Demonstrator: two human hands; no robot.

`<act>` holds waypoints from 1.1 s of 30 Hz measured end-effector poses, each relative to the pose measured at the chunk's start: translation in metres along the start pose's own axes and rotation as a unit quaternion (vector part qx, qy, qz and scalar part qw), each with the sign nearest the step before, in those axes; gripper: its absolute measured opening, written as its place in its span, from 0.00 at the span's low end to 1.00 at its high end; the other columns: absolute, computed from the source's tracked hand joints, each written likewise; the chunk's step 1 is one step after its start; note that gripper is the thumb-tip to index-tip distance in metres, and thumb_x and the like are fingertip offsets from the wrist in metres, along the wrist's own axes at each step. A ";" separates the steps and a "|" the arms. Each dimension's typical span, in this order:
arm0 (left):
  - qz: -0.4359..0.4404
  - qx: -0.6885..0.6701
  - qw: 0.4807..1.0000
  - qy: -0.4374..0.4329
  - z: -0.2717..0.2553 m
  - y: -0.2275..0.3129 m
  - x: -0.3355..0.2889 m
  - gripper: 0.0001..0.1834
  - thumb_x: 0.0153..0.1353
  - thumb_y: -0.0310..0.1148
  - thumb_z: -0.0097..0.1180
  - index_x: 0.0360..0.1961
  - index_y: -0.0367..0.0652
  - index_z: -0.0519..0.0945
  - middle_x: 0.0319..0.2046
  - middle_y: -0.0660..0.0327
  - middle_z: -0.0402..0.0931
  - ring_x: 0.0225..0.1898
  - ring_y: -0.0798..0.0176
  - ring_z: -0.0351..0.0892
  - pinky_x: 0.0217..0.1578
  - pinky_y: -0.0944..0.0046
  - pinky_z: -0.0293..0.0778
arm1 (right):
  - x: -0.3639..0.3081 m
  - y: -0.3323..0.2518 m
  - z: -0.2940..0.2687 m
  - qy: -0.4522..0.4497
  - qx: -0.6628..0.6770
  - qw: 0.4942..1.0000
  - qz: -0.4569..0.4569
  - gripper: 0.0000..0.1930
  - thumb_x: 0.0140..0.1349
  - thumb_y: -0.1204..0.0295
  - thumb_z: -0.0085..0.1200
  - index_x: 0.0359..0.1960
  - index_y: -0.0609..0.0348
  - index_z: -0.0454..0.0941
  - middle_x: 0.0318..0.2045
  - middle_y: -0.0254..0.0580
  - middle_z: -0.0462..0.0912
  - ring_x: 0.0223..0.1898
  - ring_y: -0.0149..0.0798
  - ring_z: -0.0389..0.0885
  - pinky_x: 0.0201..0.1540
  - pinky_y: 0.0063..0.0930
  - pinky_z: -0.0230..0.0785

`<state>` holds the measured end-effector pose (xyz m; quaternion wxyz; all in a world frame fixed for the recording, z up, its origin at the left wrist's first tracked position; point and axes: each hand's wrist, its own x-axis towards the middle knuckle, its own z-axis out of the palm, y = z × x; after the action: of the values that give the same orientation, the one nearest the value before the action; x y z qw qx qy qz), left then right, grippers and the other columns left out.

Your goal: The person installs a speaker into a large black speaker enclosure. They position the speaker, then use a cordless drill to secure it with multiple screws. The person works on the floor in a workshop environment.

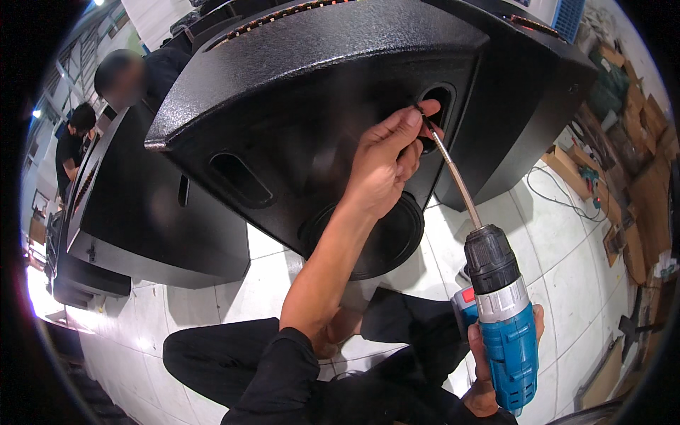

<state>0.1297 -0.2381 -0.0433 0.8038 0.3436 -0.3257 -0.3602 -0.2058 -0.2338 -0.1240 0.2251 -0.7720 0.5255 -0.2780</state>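
My right hand [484, 393] is wrapped round the handle of a blue cordless drill [511, 358] with a black chuck. From the chuck a long thin metal driver bit [458, 177] points up and away to the left. My left hand [382, 166] pinches the bit's far tip between thumb and fingers; a small dark piece shows there, too small to name for sure. Both the tip and these fingers are in front of the oval recess [439, 99] at the right of a large black textured cabinet [319, 120]. Another oval recess [241, 180] lies farther left on it.
More black cabinets stand at left [156, 219] and right [517, 113]. A round black part [389, 244] sits low on the middle cabinet. Cardboard [567, 170] and a thin cable [559, 195] lie on the white tiled floor at right. Two people are at the far left.
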 end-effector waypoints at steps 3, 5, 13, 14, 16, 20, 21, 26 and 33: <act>0.000 -0.007 1.000 0.003 0.000 -0.001 0.000 0.18 0.72 0.39 0.46 0.53 0.38 0.77 0.35 0.62 0.79 0.15 0.83 0.55 0.16 0.80 0.50 | -0.005 0.014 0.003 0.002 0.006 1.000 -0.005 0.47 0.50 0.51 0.68 0.66 0.64 0.60 0.57 0.56 0.72 0.55 0.54 0.75 0.59 0.45 0.67; -0.001 -0.013 1.000 0.004 -0.001 -0.001 -0.001 0.17 0.72 0.39 0.46 0.53 0.38 0.76 0.35 0.62 0.79 0.15 0.83 0.56 0.15 0.80 0.51 | -0.004 0.005 0.000 0.011 0.011 0.999 -0.037 0.47 0.50 0.50 0.68 0.65 0.64 0.61 0.58 0.57 0.71 0.55 0.54 0.75 0.59 0.45 0.67; -0.006 -0.033 0.999 -0.003 -0.002 0.000 0.000 0.17 0.73 0.38 0.45 0.53 0.37 0.76 0.35 0.60 0.79 0.14 0.83 0.56 0.15 0.81 0.53 | -0.005 -0.004 -0.005 0.023 0.000 0.997 -0.071 0.46 0.51 0.53 0.69 0.66 0.65 0.60 0.59 0.56 0.69 0.57 0.54 0.73 0.60 0.45 0.66; -0.005 -0.035 0.999 -0.003 -0.002 0.000 0.000 0.17 0.73 0.38 0.45 0.53 0.37 0.76 0.35 0.60 0.79 0.14 0.83 0.56 0.15 0.81 0.53 | -0.002 -0.005 -0.005 0.029 -0.003 0.997 -0.077 0.46 0.51 0.53 0.69 0.66 0.65 0.60 0.60 0.56 0.69 0.57 0.53 0.73 0.60 0.45 0.66; -0.006 -0.037 0.999 0.002 -0.002 0.002 0.000 0.17 0.73 0.38 0.45 0.53 0.37 0.76 0.34 0.60 0.79 0.14 0.83 0.56 0.15 0.81 0.53 | 0.001 -0.007 -0.005 0.041 -0.010 0.995 -0.091 0.46 0.51 0.54 0.69 0.66 0.64 0.60 0.60 0.56 0.69 0.57 0.53 0.73 0.61 0.45 0.66; -0.001 -0.038 0.999 0.011 0.001 0.002 0.000 0.19 0.71 0.40 0.48 0.52 0.33 0.76 0.32 0.57 0.77 0.14 0.83 0.55 0.15 0.79 0.50 | 0.002 -0.007 -0.005 0.066 -0.027 0.991 -0.111 0.45 0.50 0.55 0.69 0.66 0.64 0.60 0.60 0.55 0.68 0.58 0.53 0.73 0.61 0.45 0.65; -0.004 -0.038 0.999 0.013 0.002 0.002 0.000 0.19 0.71 0.40 0.48 0.52 0.33 0.76 0.32 0.58 0.77 0.14 0.82 0.55 0.15 0.79 0.50 | 0.002 -0.006 -0.005 0.073 -0.030 0.990 -0.115 0.45 0.50 0.56 0.69 0.66 0.64 0.60 0.61 0.55 0.68 0.58 0.53 0.73 0.61 0.45 0.65; -0.012 -0.048 0.999 0.018 0.002 0.002 0.000 0.19 0.71 0.40 0.48 0.52 0.34 0.76 0.32 0.59 0.77 0.14 0.81 0.54 0.15 0.79 0.50 | 0.005 -0.007 -0.005 0.106 -0.048 0.984 -0.134 0.45 0.50 0.58 0.69 0.66 0.63 0.59 0.61 0.54 0.68 0.59 0.52 0.72 0.62 0.45 0.65; -0.159 -0.043 0.986 0.003 -0.008 -0.016 -0.037 0.17 0.70 0.36 0.47 0.52 0.38 0.77 0.19 0.74 0.64 0.13 0.81 0.51 0.14 0.77 0.47 | 0.004 -0.004 -0.008 0.133 -0.068 0.977 -0.153 0.45 0.50 0.60 0.70 0.67 0.62 0.59 0.62 0.53 0.67 0.60 0.52 0.71 0.62 0.45 0.64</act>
<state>0.1111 -0.2142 -0.0709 0.7511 0.3574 -0.2493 -0.4960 -0.2073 -0.2362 -0.1145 0.0551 -0.8128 0.4438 -0.3732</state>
